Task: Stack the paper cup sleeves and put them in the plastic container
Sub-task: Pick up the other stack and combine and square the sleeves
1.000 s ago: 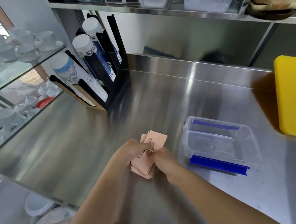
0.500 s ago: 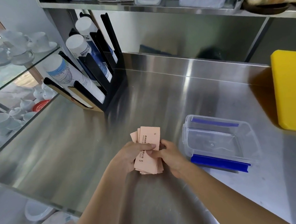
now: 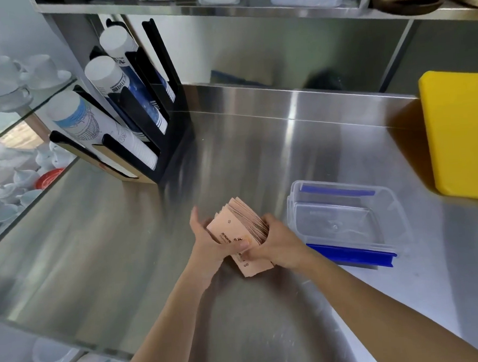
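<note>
A stack of pale pink paper cup sleeves (image 3: 236,227) is held above the steel counter, tilted so its edges fan toward the back right. My left hand (image 3: 208,243) grips the stack from the left, thumb across its printed face. My right hand (image 3: 275,245) clasps its right edge. Just to the right stands the clear plastic container (image 3: 384,200) with blue clips, open on top and with nothing inside.
A black rack (image 3: 170,123) holding tubes of paper cups (image 3: 105,77) stands at the back left. A yellow board (image 3: 461,133) lies at the right edge. Glass shelves with white cups (image 3: 8,83) are on the left; a steel shelf (image 3: 222,11) hangs overhead.
Both hands have squared the loose sleeves into a tighter stack and tipped it up on edge, shifting it slightly toward the container.
</note>
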`<state>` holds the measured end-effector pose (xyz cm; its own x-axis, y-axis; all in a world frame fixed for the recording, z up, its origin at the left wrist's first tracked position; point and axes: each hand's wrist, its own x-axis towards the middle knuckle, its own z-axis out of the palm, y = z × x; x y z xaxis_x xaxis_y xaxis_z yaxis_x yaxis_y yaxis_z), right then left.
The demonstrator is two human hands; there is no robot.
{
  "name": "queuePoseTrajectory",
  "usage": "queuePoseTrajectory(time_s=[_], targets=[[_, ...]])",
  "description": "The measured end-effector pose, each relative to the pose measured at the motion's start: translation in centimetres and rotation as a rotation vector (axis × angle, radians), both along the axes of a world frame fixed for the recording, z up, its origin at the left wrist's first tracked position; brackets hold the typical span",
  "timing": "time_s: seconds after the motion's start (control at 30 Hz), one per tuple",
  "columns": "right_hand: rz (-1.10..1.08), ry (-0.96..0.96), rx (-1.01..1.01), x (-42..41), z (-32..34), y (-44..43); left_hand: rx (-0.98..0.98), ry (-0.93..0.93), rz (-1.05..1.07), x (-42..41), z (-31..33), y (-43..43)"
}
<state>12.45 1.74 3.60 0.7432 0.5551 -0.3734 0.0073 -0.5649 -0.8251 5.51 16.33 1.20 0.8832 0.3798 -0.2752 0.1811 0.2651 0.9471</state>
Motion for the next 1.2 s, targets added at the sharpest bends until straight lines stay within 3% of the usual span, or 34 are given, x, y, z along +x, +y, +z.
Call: queuePoseTrajectory(time_s=[0.13,0.2,0.3,0.47,0.87,1.1,1.2], targets=[[0.134,-0.352,-0.143,-0.2,0.3,0.3,0.659,-0.023,-0.217,-0.4,-0.5,1.9],[0.191,-0.518,-0.164,-0.4,0.2,0.6,0.764,-0.047,-0.241,-0.8,-1.1,2.7],[0.29,-0.663,-0.204,-0.3,0.1,1.2,0.483,-0.136,-0.228,-1.6,-1.7,3.0],[0.367,-0.598,-0.249,-0.5,-1.6,0.7,0.487,-0.089,-0.221,-2.8,-2.7,3.1],[-0.282,-0.032,0.31,-1.7,-3.3,0.3,0.171,-0.073,-0.12,-1.9,-1.7,1.2],[-0.361,-0.03,0.391,-2.2,-3.5,0.2,0.147,-0.111,-0.027,-1.4,-1.4,0.9],[-0.336,-0.022,0.381,-2.2,-3.6,0.4,0.043,-0.127,0.032,-1.3,-1.8,1.1]])
